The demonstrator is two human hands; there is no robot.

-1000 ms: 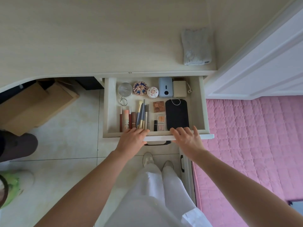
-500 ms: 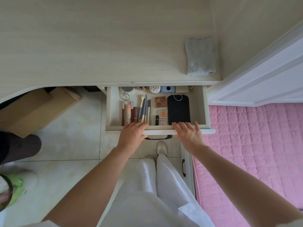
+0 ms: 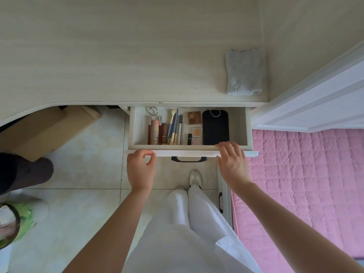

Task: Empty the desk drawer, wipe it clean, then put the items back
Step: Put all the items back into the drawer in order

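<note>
The white desk drawer (image 3: pixel 239 127) stands partly open under the desktop (image 3: pixel 118 56). Inside lie lip tubes (image 3: pixel 155 131), makeup brushes (image 3: pixel 174 128), two small palettes (image 3: pixel 195 125), a black oval case (image 3: pixel 215 128) and a metal ring (image 3: pixel 153 111). The drawer's back part is hidden under the desk. My right hand (image 3: pixel 232 164) rests with straight fingers on the drawer's front edge at the right. Near the front's left end, my left hand (image 3: pixel 140 170) has loosely curled fingers whose tips just reach the edge, and it holds nothing. A folded grey cloth (image 3: pixel 244 71) lies on the desktop at the right.
A dark handle (image 3: pixel 188 159) sits on the drawer front between my hands. A cardboard box (image 3: pixel 49 129) stands under the desk at the left. A pink quilted bed (image 3: pixel 305 184) and a white door (image 3: pixel 325 99) are on the right. My feet are on the tiled floor (image 3: pixel 78 174).
The drawer has slid further in under the desk, hiding its back row of items. My left hand has shifted left and its fingers have curled.
</note>
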